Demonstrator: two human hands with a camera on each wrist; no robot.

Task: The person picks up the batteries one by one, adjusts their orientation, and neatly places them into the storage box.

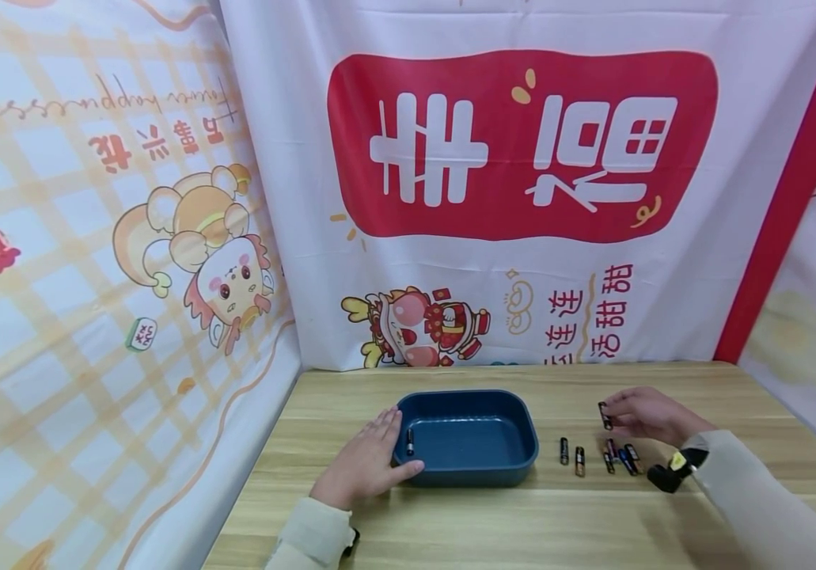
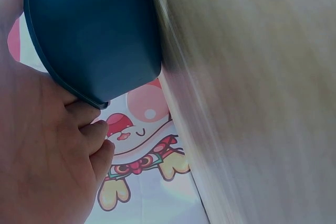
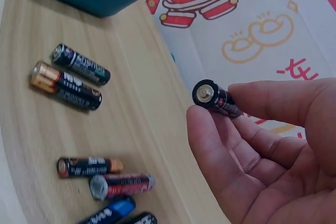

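A dark blue plastic basin (image 1: 475,477) stands on the table with one battery (image 1: 410,442) inside its left end. My left hand (image 1: 363,465) holds the basin's left end, thumb over the front rim and fingers along the side; the left wrist view shows the fingers bent at the rim (image 2: 63,85). To the right, my right hand (image 1: 646,416) pinches a dark battery (image 3: 218,98) between thumb and fingers, raised above the table, one metal end facing the wrist camera. Below that hand lies a cluster of batteries (image 3: 123,186), with a black battery (image 1: 564,450) and a black-and-copper battery (image 1: 579,461) nearer the basin.
The wooden table (image 1: 521,526) backs onto a white printed cloth (image 1: 294,158) with a red panel. Another patterned cloth (image 1: 80,301) hangs at the left. A black wrist device (image 1: 667,475) sits by my right sleeve, close to the cluster of batteries.
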